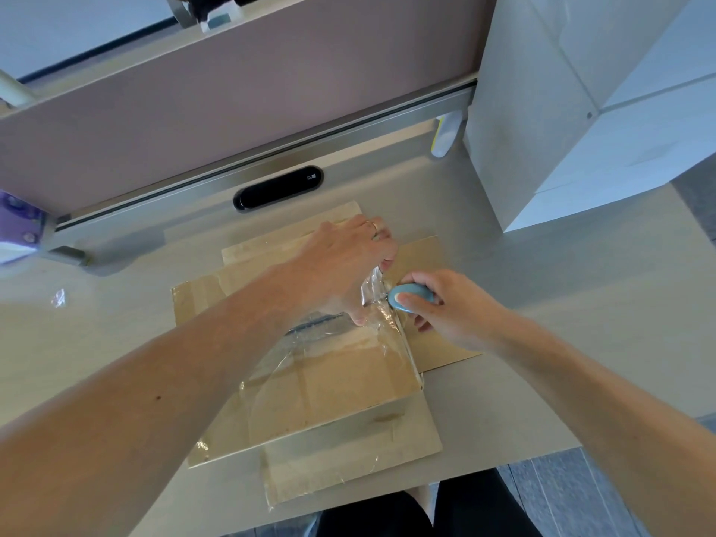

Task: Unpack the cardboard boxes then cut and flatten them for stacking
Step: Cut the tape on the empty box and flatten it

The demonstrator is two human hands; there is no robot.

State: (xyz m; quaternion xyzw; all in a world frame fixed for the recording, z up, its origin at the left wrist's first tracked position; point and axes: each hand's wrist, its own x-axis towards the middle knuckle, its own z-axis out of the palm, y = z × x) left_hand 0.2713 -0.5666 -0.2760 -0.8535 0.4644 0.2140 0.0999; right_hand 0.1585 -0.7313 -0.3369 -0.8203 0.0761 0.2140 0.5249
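Note:
A brown cardboard box (333,385) lies on the desk with its flaps spread out flat to the back, right and front. Clear tape and a clear plastic sheet (310,343) cover its top. My left hand (345,265) reaches across the box and pinches a crumpled strip of clear tape (371,290) at the right edge. My right hand (449,308) grips a small light-blue cutter (408,296), its tip against the tape at that same edge. The blade is hidden.
The pale desk (542,335) has a black oval cable slot (279,186) behind the box. A partition panel (232,110) closes the back. A large white box (581,110) stands at the right rear. The desk's front edge runs under the front flap.

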